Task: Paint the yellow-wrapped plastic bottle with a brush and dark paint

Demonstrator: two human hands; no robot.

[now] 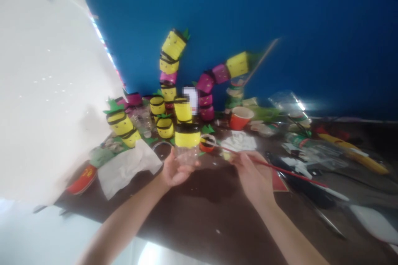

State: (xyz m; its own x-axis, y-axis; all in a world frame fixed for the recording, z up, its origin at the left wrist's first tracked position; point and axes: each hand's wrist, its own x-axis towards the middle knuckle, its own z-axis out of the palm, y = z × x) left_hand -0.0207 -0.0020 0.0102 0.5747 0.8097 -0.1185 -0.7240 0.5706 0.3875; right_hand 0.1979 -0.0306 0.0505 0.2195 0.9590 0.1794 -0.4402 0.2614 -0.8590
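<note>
Cradling a clear jar (187, 140) with yellow and black bands in the left grip (178, 170), curling it partly closed around the lower part, and holding the jar upright over the dark bench (192, 219). Closing the right grip (254, 174) on a slim red stick (295, 174), pointing its pale tip left toward the jar. Showing yellow and pink stacked pots (206, 100) behind the jar, a red cup (239, 121) farther right, and crumpled white tissue (239, 141) in front of that cup.

so it's one head-worn cam, looking forward and down at the table (192, 207) from close range
</note>
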